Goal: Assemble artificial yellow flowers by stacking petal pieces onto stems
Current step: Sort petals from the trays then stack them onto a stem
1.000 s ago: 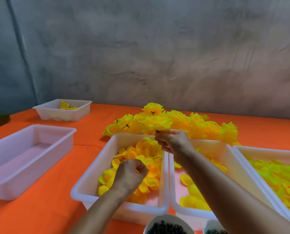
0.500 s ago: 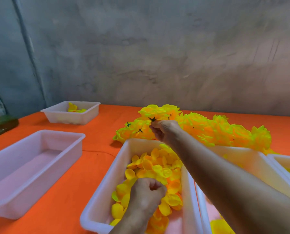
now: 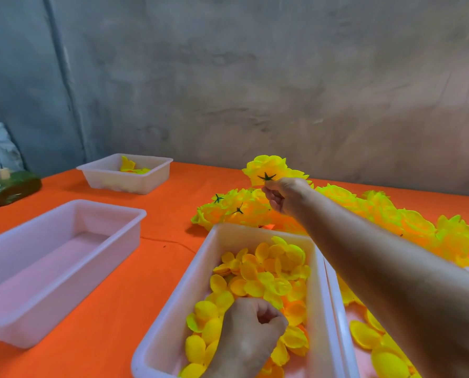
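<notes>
Holding a finished yellow flower [image 3: 266, 170] at upper centre of the head view, the right hand [image 3: 285, 196] pinches it by the fingertips near the dark green calyx, above the pile of assembled flowers [image 3: 337, 211] that runs from centre to the right edge on the orange table [image 3: 113, 290].

Progress, as a judgement: a good batch is done, with the pile holding many flowers, several lying calyx-up. This one looks complete and about to join the pile. Plenty of loose stock is left, so the job is far from over. No bare stems visible in frame.

Left hand [image 3: 251, 336], bottom centre, sits fist-like in the petal tray [image 3: 173, 304], fingers curled down among the loose petals [image 3: 263, 276]. Cannot tell if it actually has one pinched; the fingertips are hidden.

Containers:
- Petal tray, bottom centre: white, well filled with small cupped yellow-orange petal pieces.
- Second tray [image 3: 342, 323], touching the first on its right, mostly cut off by the forearm and frame edge: larger yellow petals on a mostly bare floor.
- Empty white tray [image 3: 64, 255], left: nothing visible inside.
- Small white tub [image 3: 124, 173], upper left, well apart from the others: a few yellow pieces at the back.

Dark green object [image 3: 9, 186] at far left edge, not identifiable.
</notes>
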A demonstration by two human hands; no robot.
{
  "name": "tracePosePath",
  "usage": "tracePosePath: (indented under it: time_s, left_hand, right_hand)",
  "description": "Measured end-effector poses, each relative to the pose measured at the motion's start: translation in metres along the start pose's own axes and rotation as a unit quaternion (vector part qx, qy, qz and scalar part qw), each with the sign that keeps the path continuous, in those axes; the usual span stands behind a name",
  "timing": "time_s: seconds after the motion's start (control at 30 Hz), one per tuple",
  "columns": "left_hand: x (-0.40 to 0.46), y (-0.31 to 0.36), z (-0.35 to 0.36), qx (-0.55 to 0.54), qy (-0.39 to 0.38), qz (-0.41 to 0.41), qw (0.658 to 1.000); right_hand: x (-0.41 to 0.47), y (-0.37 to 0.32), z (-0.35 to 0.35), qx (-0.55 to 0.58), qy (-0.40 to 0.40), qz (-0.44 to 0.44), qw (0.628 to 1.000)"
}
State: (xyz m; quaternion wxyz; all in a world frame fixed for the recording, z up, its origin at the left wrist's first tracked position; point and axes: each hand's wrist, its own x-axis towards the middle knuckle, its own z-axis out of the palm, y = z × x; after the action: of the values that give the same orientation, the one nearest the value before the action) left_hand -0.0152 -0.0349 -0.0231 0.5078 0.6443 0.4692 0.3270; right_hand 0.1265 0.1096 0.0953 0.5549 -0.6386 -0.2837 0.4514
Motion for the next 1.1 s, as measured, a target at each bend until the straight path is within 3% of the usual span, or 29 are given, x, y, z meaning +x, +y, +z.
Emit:
tracePosePath:
  time_s: [0.5,0.87,1.1]
  left_hand:
    - [0.002,0.002,-0.002,0.03,-0.008,-0.015,0.999]
    - [-0.004,0.001,0.0,-0.03,0.02,-0.007,0.999]
    - [-0.004,0.002,-0.003,-0.079,0.138,-0.021,0.987]
  right_hand:
    - [0.025,-0.004,0.038,0.047,-0.031,0.007,0.998]
    - [-0.038,0.011,-0.009,-0.074,-0.093,0.004,0.993]
    - [-0.09,0.072,-0.071,-0.318,-0.124,-0.079,0.937]
